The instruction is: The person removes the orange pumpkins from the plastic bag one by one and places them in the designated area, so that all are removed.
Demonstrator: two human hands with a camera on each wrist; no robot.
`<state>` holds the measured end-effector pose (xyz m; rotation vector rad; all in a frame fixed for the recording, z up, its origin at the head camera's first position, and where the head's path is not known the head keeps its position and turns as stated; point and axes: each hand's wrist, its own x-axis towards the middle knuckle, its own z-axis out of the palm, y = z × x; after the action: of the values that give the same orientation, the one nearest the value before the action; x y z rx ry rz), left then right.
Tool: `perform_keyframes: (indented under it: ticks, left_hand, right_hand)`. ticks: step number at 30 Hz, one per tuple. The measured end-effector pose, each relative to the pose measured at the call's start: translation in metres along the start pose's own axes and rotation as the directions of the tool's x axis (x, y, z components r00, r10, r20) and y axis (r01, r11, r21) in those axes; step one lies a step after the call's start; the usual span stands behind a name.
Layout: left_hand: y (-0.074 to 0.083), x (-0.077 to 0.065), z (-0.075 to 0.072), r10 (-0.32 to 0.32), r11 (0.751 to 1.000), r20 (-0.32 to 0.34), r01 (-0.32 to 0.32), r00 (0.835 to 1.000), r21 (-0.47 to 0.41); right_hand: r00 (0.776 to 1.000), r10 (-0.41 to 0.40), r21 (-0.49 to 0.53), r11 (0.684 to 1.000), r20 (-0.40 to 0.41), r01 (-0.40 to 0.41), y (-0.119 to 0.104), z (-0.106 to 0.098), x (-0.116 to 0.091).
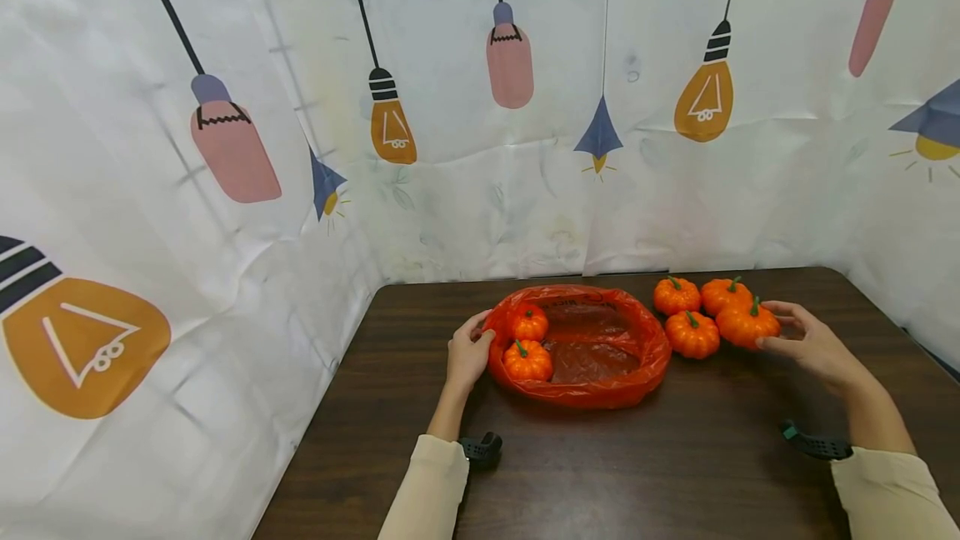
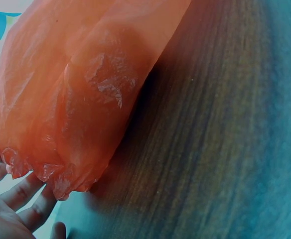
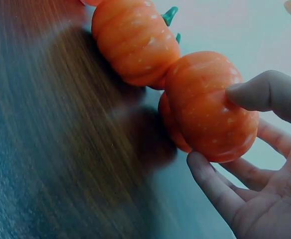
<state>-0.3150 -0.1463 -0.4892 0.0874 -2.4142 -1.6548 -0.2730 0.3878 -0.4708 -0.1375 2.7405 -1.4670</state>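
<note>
A red plastic bag (image 1: 577, 394) stands wide open on the table, its rim spread into an oval. Two small orange pumpkins lie inside at its left: a rear pumpkin (image 1: 529, 322) and a front pumpkin (image 1: 528, 362). My left hand (image 1: 467, 352) holds the bag's left edge; in the left wrist view its fingers (image 2: 23, 194) lie against the crinkled plastic (image 2: 71, 109). Right of the bag, my right hand (image 1: 817, 348) grips a pumpkin (image 3: 210, 109) with green stem, thumb on one side and fingers on the other. Whether this pumpkin touches the table is unclear.
Several more pumpkins cluster between bag and right hand, among them a near pumpkin (image 1: 692, 335), a back left one (image 1: 677, 296) and a back right one (image 1: 724, 296). The dark wooden table (image 1: 637, 473) ends at a patterned white curtain (image 1: 480, 215).
</note>
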Motion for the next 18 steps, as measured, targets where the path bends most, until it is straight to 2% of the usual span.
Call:
perform_keyframes:
  ticks: [7,18]
  left_hand:
    - [-0.001,0.002,0.001,0.007,1.0,-0.006,-0.007,1.0,0.006]
    - [-0.002,0.001,0.001,0.012,1.0,-0.005,-0.012,1.0,0.011]
  right_hand:
    - [1.0,0.021,-0.015,1.0,0.02,-0.021,0.007,0.0,0.0]
    - [0.998,0.043,0.026,0.999,0.048,-0.044,0.012,0.003,0.002]
